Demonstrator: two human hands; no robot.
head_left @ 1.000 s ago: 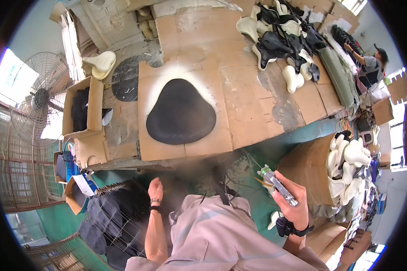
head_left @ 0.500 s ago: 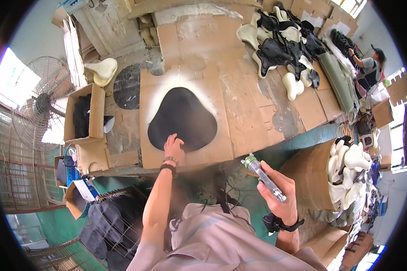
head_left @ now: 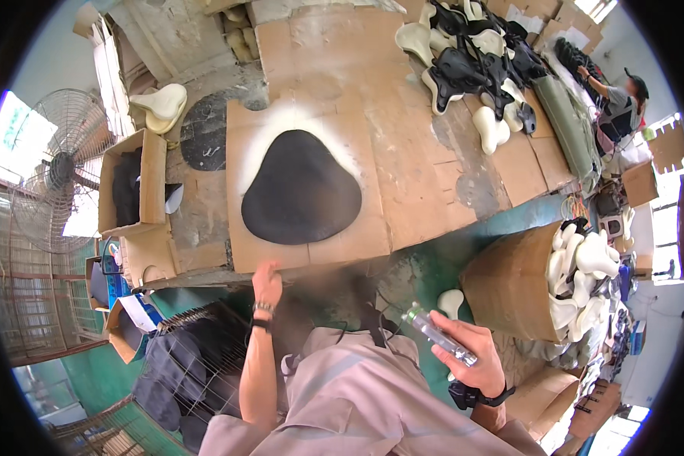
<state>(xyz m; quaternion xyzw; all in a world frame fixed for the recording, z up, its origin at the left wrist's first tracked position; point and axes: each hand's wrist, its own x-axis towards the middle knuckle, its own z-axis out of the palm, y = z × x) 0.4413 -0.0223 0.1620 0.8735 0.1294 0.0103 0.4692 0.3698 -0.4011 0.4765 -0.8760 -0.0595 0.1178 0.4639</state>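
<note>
On cardboard over the worktable lies a black, rounded triangular saddle cover sheet, flat and with a pale sprayed band around its upper edges. My left hand is just off the table's front edge, below the sheet and apart from it; its fingers are smeared and foreshortened. In my right hand is a metal spray gun with a green ring near its tip, gripped in front of my body and pointing up and left. A faint haze hangs between my hands.
Cream and black bicycle saddles pile up at the far right. A large cardboard drum holds more saddles. At left are an open box with black pieces, a fan and a wire rack. A person works far right.
My left hand has come off the black sheet and drawn back to the table's front edge. My right hand has moved slightly lower with the spray gun. A saddle below the table now shows.
</note>
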